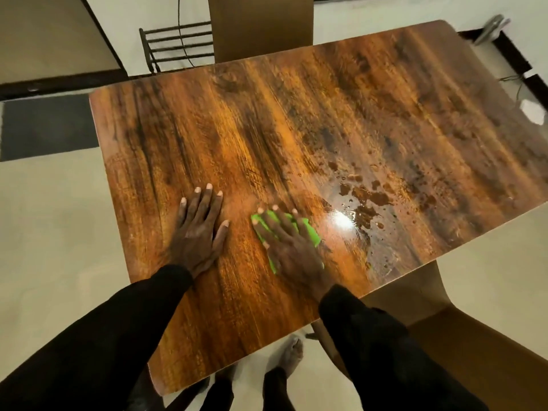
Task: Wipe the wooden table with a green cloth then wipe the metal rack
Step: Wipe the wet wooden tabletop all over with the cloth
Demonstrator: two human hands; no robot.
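Observation:
The wooden table (267,120) fills the middle of the view, glossy and dark-grained. My right hand (289,244) lies flat with straight fingers on the green cloth (310,231), pressing it against the tabletop near the front edge. My left hand (198,232) rests flat on the bare wood to the left of the cloth, fingers spread. Water drops and small puddles (364,197) lie on the table just right of the cloth. The dark metal rack (178,43) stands on the floor beyond the table's far left corner.
A brown chair back (261,25) stands at the table's far side, and another chair (462,336) sits at the near right. A dark mat (44,126) lies on the pale floor to the left. My bare foot (289,355) shows below the table's front edge.

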